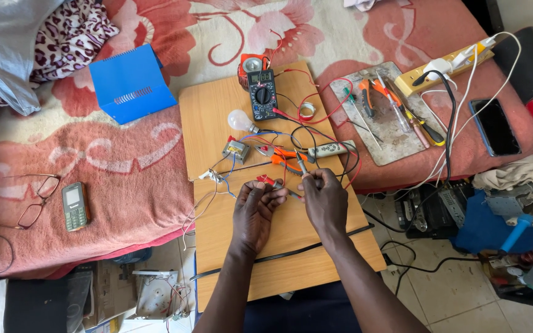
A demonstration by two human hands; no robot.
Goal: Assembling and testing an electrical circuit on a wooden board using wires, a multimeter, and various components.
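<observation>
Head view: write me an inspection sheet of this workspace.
Surface: wooden board laid over a pink flowered blanket.
Job's things: left hand and right hand pinch thin wires together; whether the right also holds a tool cannot be told.
Clutter: multimeter, bulb, small transformer, orange pliers, tool tray.
Grippers: fingers of both hands closed on the wires.
Cables: red and black leads; white power strip cable.
Surroundings: blue cover, glasses, keypad phone, smartphone.

What the fingertips (291, 190) pinch is too small to tell.
</observation>
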